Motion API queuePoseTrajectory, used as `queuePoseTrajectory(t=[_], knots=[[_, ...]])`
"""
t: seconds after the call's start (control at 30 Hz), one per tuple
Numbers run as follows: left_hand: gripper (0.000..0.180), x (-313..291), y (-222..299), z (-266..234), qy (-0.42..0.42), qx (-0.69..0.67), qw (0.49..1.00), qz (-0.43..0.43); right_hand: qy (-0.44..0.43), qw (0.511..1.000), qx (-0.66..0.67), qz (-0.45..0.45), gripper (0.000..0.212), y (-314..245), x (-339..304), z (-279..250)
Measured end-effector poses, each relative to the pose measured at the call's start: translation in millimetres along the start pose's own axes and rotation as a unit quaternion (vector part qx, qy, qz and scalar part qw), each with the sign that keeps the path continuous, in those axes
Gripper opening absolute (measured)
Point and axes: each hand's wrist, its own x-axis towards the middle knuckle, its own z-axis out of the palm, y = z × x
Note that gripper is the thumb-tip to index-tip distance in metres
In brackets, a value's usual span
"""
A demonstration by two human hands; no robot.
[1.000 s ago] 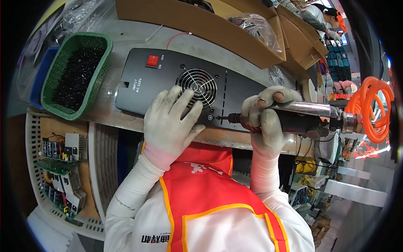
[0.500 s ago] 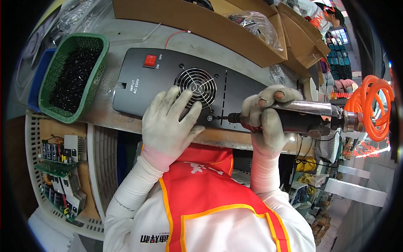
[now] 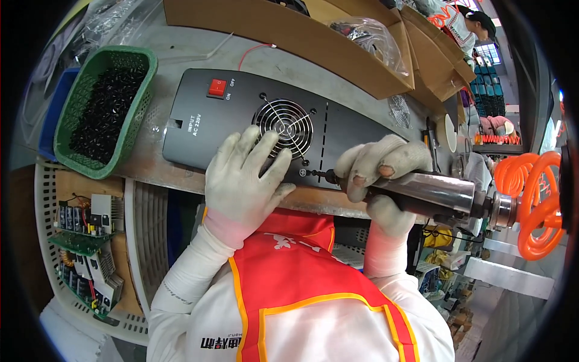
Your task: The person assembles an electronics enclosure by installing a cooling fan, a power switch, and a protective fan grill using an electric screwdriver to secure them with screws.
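Note:
A dark grey metal casing panel [image 3: 241, 120] lies on the bench before me, bearing a red rocker switch [image 3: 217, 88] and a round wire fan grille [image 3: 284, 128]. My left hand [image 3: 244, 181], gloved in white, rests on the panel with fingers spread, fingertips at the grille's lower left. In my right hand [image 3: 386, 166], also gloved, is a black and silver air screwdriver [image 3: 443, 192], held nearly level. Its bit points left at the panel's near edge, just below the grille, by a small hole or screw; whether the tip touches is too small to tell.
Left of the panel, a green plastic basket [image 3: 62, 142] holds many small black screws [image 3: 108, 114]. A long cardboard box [image 3: 289, 45] stands behind. An orange coiled air hose [image 3: 537, 199] hangs at right. Circuit boards [image 3: 90, 253] sit in a white crate at lower left. Another person works at far right.
The screwdriver's rear end has swung down toward me and the hose's coils have dropped with it. My right hand has turned around the tool. My left hand has barely moved.

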Motion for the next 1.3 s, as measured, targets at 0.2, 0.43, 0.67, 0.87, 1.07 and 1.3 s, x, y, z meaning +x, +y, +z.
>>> queuePoseTrajectory(t=[0.2, 0.43, 0.67, 0.87, 1.07, 1.3], knots=[[0.06, 0.5, -2.4, 4.1, -0.012, -0.015, 1.0, -0.007, 0.127, 0.987, 0.032, 0.091, 0.032, -8.6, -5.8, 15.5], [0.056, 5.5, -6.7, 10.1, -0.046, 0.004, 0.999, -0.008, 0.034, 0.999, -0.018, 0.011, 0.025, 4.1, -5.2, 7.3], [0.04, -0.4, -14.1, 18.3, -0.03, 0.061, 0.997, 0.036, -0.013, 0.994, 0.034, 0.1, 0.013, -9.7, 7.4, -0.6], [0.022, 8.0, -13.1, 18.0, -0.043, 0.039, 0.998, -0.004, -0.063, 0.991, 0.053, 0.103, 0.016, 0.3, 21.5, -0.3], [0.038, 2.5, -13.7, 18.3, -0.057, 0.049, 0.997, 0.021, 0.028, 0.992, 0.056, 0.112, 0.01, -10.7, 11.7, 7.0], [0.038, 2.2, -12.0, 19.0, -0.036, 0.054, 0.998, 0.016, -0.032, 0.991, 0.054, 0.117, 0.007, -9.7, 8.4, -1.2]])
